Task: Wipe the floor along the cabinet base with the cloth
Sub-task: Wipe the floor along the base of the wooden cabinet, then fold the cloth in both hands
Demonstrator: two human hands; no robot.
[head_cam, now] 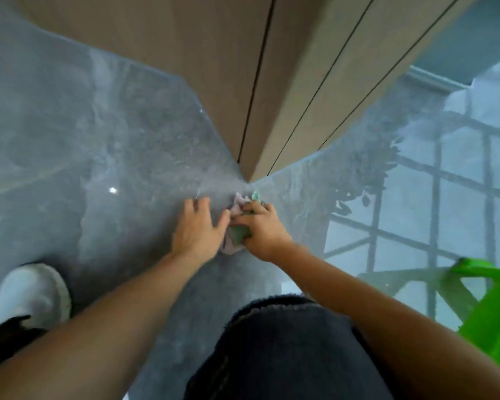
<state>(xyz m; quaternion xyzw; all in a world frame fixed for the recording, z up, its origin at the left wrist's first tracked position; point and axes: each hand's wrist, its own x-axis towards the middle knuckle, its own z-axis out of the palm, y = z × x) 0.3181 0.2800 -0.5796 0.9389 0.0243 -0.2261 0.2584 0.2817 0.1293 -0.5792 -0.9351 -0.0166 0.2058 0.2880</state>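
Where wooden cabinet meets glossy grey floor, right hand clamped on crumpled cloth, left hand spread flat.

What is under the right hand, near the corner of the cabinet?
Under the right hand lies the crumpled cloth, pink and green, pressed onto the grey floor. Its edges stick out beyond the fingers and toward the left hand. The cloth's middle and the floor beneath are covered.

pink-green cloth, grey marbled floor
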